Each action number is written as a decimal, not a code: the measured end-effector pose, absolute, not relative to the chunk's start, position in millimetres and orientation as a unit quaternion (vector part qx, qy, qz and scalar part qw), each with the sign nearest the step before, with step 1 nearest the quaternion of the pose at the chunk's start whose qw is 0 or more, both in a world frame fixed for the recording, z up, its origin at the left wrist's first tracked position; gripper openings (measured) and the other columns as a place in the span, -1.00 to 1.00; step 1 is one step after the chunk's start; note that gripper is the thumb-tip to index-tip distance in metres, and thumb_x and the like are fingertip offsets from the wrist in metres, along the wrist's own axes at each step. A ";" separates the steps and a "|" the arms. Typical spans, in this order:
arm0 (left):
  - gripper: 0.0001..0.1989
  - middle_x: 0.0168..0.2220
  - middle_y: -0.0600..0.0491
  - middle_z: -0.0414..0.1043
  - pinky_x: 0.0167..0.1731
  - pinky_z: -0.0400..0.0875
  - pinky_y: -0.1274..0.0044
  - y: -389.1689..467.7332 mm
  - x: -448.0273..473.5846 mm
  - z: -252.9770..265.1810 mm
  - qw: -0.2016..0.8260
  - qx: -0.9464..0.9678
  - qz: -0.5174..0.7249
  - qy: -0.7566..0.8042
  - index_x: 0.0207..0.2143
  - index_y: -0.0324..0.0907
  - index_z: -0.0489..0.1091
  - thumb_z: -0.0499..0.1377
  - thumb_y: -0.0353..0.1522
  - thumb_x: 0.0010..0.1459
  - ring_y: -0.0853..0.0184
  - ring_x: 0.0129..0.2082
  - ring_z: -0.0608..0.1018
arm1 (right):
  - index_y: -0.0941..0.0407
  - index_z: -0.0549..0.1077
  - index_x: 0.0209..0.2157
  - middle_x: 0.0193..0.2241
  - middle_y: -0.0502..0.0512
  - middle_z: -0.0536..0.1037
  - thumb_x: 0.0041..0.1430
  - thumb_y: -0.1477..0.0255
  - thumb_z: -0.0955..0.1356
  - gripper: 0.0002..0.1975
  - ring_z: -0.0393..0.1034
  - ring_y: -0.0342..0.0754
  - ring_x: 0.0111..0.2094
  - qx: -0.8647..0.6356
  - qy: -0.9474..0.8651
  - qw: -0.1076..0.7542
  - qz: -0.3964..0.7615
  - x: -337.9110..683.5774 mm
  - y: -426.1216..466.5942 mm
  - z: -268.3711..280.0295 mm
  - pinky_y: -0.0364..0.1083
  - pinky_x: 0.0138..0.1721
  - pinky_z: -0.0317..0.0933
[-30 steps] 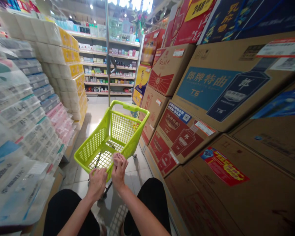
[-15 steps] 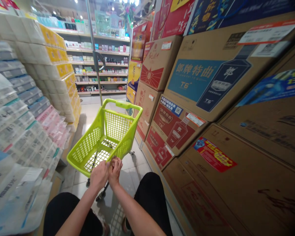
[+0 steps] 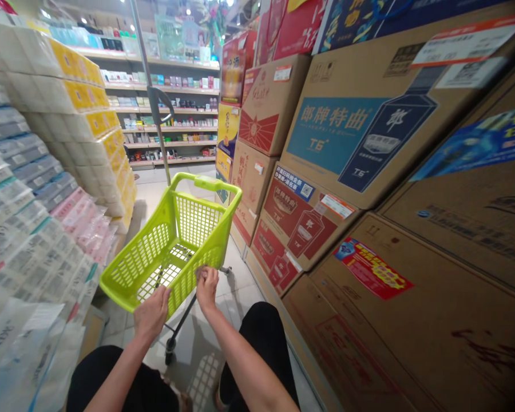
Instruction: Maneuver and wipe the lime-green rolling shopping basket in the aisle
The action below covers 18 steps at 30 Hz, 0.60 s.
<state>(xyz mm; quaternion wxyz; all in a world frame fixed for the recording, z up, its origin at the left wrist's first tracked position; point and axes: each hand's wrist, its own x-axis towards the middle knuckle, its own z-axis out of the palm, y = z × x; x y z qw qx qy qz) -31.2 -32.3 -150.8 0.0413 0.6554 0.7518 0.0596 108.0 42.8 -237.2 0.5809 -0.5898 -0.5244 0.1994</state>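
Note:
A lime-green plastic shopping cart (image 3: 199,257) with lattice sides stands right in front of me, its basket bare inside. My left hand (image 3: 152,315) is closed at the near corner of the basket, fingers curled on the rim. Beside the basket's right wall, my right hand (image 3: 207,289) is closed in a pinch. A small brownish bit shows at its fingertips against the green plastic, too small to name. A grey pole with a dark handle (image 3: 159,106) rises behind the cart.
Stacked cardboard cartons (image 3: 339,126) wall the right side. Packs of tissue paper (image 3: 81,109) and plastic-wrapped packages (image 3: 30,229) pile up on the left. Shelves of small boxed goods (image 3: 167,109) cross the back. Tiled floor (image 3: 206,366) shows between my knees.
My hands, together at the basket's near side before, have parted: the left moved left and down along the rim, the right slightly right. The cart sits a little farther left in view.

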 end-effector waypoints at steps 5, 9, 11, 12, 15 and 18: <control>-0.49 -0.22 -0.01 0.51 -0.39 0.22 0.48 -26.6 -31.0 -140.8 0.049 0.642 0.056 0.763 -0.25 -0.11 0.34 -0.31 -0.08 0.33 0.24 -0.28 0.54 | 0.08 0.34 -0.16 -0.06 0.19 0.34 0.16 0.55 0.21 -0.78 0.23 0.01 0.06 -0.517 -0.561 0.620 0.184 106.2 54.3 -227.7 0.05 0.10 0.16; -0.52 -0.01 -0.12 0.43 -0.23 0.32 0.40 -9.2 -9.7 -134.1 -0.020 0.675 0.113 0.729 0.10 -0.18 0.23 -0.21 -0.13 0.33 0.20 -0.18 0.53 | 0.10 0.33 -0.23 -0.25 0.14 0.35 0.11 0.59 0.18 -0.78 0.33 0.00 -0.15 -0.602 -0.464 0.618 0.201 101.6 64.4 -233.9 0.01 -0.06 0.25; -0.52 0.01 -0.15 0.41 -0.13 0.33 0.38 2.5 1.7 -134.8 -0.044 0.700 0.140 0.699 0.15 -0.22 0.20 -0.17 -0.16 0.32 0.17 -0.10 0.50 | 0.11 0.34 -0.17 -0.19 0.18 0.35 0.13 0.57 0.19 -0.76 0.31 0.01 -0.08 -0.600 -0.468 0.621 0.189 101.6 69.0 -232.8 0.02 -0.01 0.23; -0.53 0.00 -0.15 0.42 -0.09 0.32 0.37 8.4 7.4 -135.9 -0.047 0.713 0.150 0.684 0.15 -0.23 0.21 -0.15 -0.18 0.32 0.17 -0.06 0.48 | 0.10 0.34 -0.12 -0.12 0.21 0.35 0.15 0.55 0.19 -0.74 0.28 0.02 -0.01 -0.585 -0.489 0.621 0.179 102.2 71.4 -231.1 0.03 0.04 0.19; -0.55 0.03 -0.18 0.40 0.00 0.29 0.34 24.4 24.5 -140.7 -0.048 0.727 0.169 0.664 0.15 -0.24 0.21 -0.11 -0.24 0.30 0.15 0.01 0.44 | 0.09 0.34 -0.08 -0.05 0.21 0.35 0.15 0.53 0.21 -0.71 0.23 0.03 0.06 -0.564 -0.529 0.611 0.168 106.9 80.3 -226.1 0.05 0.10 0.15; -0.52 0.05 -0.21 0.38 -0.01 0.30 0.33 37.0 39.1 -142.9 -0.051 0.724 0.170 0.667 0.18 -0.30 0.17 -0.10 -0.25 0.30 0.13 0.02 0.42 | 0.10 0.35 -0.20 -0.21 0.18 0.39 0.11 0.57 0.19 -0.76 0.32 0.03 -0.11 -0.603 -0.485 0.604 0.191 116.0 91.8 -224.2 0.04 -0.04 0.24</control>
